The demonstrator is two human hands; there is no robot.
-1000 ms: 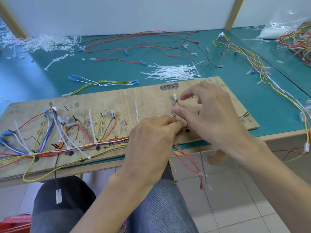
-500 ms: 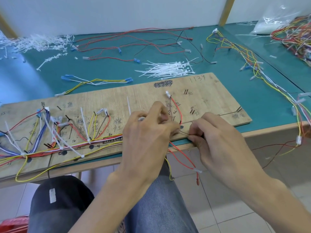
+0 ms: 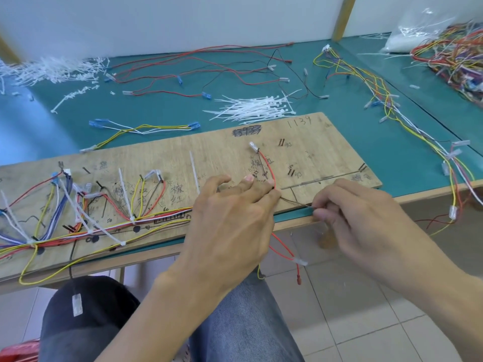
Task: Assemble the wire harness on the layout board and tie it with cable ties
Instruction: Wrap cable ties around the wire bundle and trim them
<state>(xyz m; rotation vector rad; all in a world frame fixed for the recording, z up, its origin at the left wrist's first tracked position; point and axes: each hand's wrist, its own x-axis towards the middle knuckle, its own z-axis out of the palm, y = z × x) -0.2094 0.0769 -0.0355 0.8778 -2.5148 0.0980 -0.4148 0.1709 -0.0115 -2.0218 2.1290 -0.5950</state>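
Plywood makes up the layout board (image 3: 235,152), which lies along the near edge of the green table (image 3: 156,105). Its left end runs out of the picture, and the pencilled marks on it are mostly too faint to read. The wire harness (image 3: 104,228) stretches along the board's near side, tied at several spots with white ties. Its right part vanishes under the left hand (image 3: 232,220), so what happens to the bundle there cannot be seen. The thumb of that hand is hidden too.

Beyond the board sits a pile of white cable ties (image 3: 256,108), with loose red and black wires (image 3: 209,69) behind it and a drift of cut tie ends (image 3: 52,69) at the far left. A finished harness (image 3: 379,92) trails down the right side of the table, and a tangled heap of wires (image 3: 457,56) is cropped at the right edge.

The left hand lies palm down with its fingers nearly straight, tips pressing on the board beside a red wire (image 3: 266,163). The right hand (image 3: 366,220) hovers off the board's near edge, its thumb and forefinger pinching a thin brown wire (image 3: 295,202) drawn taut from under the left fingertips.
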